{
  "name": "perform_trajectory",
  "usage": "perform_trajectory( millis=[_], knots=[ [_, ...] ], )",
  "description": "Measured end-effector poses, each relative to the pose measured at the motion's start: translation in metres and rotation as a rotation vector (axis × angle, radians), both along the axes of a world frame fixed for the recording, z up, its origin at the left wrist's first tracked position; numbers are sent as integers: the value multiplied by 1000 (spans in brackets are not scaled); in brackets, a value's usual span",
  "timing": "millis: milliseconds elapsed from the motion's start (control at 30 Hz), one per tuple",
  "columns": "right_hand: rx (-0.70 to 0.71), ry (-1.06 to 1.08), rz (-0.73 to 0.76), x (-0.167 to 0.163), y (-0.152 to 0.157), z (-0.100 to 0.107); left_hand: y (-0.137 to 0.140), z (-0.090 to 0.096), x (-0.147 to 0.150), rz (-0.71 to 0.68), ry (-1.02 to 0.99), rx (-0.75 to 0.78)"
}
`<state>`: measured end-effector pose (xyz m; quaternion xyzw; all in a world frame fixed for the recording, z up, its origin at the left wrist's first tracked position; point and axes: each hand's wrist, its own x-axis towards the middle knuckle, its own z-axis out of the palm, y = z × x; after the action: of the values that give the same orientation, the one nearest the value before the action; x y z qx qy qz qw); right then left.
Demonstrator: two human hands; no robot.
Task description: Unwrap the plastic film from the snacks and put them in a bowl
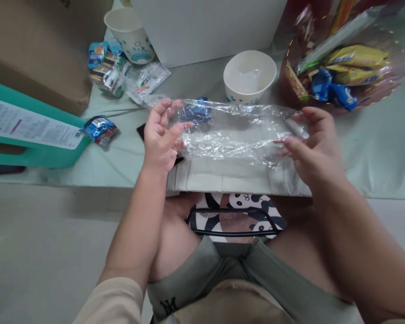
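A clear, crinkled plastic bag (pixel 236 135) is stretched sideways between my two hands, just over the table's front part. My left hand (pixel 164 135) grips one end, thumb against the film. At the other end, my right hand (pixel 315 144) pinches the plastic between thumb and fingers. Through the film a blue snack packet (pixel 197 110) shows on the table. Behind the bag stands a white paper cup (pixel 249 76) with some clear plastic inside it. A dark flat object, partly hidden, lies under my left hand.
To the right, a pinkish bowl (pixel 400 76) with a scalloped rim holds yellow and blue snack packets. On the left are a green-and-white carton (pixel 30 119), a small blue packet (pixel 101 130), a second paper cup (pixel 131 36) and a brown cardboard box (pixel 43 45). A white box (pixel 209 27) stands behind.
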<state>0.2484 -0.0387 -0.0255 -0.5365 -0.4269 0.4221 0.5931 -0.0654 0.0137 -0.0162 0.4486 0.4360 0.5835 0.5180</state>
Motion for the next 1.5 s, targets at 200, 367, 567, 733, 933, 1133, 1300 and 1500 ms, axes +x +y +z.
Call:
perform_trajectory(
  millis=[200, 367, 567, 733, 933, 1133, 1300, 1500],
  knots=[
    [-107, -199, 108, 2, -1, -11, 3, -4, -5, -2, 92, -14],
    [-213, -225, 170, 7, 2, -14, 4, -4, -17, 59, 150, -100],
    [-13, -563, -66, 6, 0, -1, 5, -11, -30, 97, 129, -89],
    [277, -726, 309, 3, -8, 6, 3, -13, -30, 87, 178, -80],
    [287, -969, 405, -4, -9, -13, 2, -14, -29, 63, 185, -84],
    [375, -761, 223, -8, -13, -3, 0, -11, -29, 64, 164, -92],
    [269, -508, 287, -10, -16, 2, 0, -10, -30, 82, 161, -91],
    [167, -208, 334, -5, -15, -9, 2, -11, -32, 92, 189, -87]
  ],
)
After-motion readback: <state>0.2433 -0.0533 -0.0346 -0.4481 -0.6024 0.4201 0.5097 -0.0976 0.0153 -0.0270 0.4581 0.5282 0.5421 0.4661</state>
